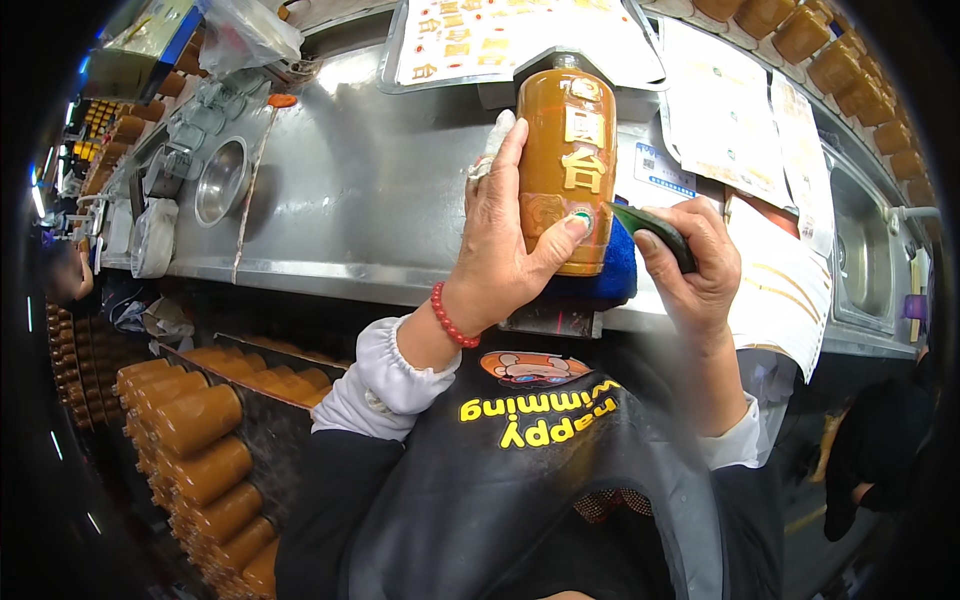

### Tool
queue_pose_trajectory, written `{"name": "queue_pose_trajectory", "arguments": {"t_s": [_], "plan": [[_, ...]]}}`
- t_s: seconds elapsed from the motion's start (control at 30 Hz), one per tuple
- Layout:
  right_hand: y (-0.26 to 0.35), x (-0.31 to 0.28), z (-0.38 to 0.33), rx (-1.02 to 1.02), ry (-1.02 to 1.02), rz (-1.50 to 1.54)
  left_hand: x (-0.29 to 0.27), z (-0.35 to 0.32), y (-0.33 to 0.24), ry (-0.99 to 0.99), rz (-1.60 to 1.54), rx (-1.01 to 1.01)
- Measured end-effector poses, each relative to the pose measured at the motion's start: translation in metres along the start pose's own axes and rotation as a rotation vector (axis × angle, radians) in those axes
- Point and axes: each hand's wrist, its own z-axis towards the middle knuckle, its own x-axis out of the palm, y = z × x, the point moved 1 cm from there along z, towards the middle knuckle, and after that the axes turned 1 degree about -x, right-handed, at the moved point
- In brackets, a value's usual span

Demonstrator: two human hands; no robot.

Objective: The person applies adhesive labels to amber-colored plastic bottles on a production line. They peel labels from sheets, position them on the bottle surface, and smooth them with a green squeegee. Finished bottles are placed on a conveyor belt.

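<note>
A brown bottle [545, 150] with raised gold lettering and a dark cap lies on the counter, its cap end away from me. My left hand [505, 240] grips it from the left, fingers along its side and thumb on a small round green-and-white spot near its base. White wrapping covers a fingertip of this hand and a ring-like band sits lower. In my right hand [700, 265] is a dark green pointed tool [655, 230], pinched between thumb and fingers. Its tip is at the bottle's right side; whether it touches, I cannot tell. A blue cloth [622, 265] lies under the bottle.
Beyond the bottle sits a tray with a printed sheet of gold decals [480, 45]. More sheets [725, 110] lie right, before a sink [865, 250]. A metal bowl [222, 182] and glass vessels [205, 115] stand left. Stacked brown bottles [200, 420] fill the lower left; another person [885, 440] is at right.
</note>
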Motion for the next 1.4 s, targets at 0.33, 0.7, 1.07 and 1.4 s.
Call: {"name": "queue_pose_trajectory", "arguments": {"t_s": [0.33, 0.7, 1.07, 1.4], "plan": [[0.009, 0.009, 0.002, -0.279, 0.132, -0.051, -0.011, -0.005, 0.003, 0.096, -0.353, -0.063], [0.007, 0.017, 0.008, -0.288, 0.01, -0.161, -0.025, -0.016, 0.005, 0.092, 0.471, 0.199], [0.011, 0.01, -0.005, 0.05, 0.138, 0.319, -0.022, -0.019, 0.019, 0.143, 0.449, 0.112], [0.0, 0.024, -0.015, 0.607, -0.015, 0.513, -0.015, -0.012, 0.013, 0.162, -0.269, -0.232]]}}
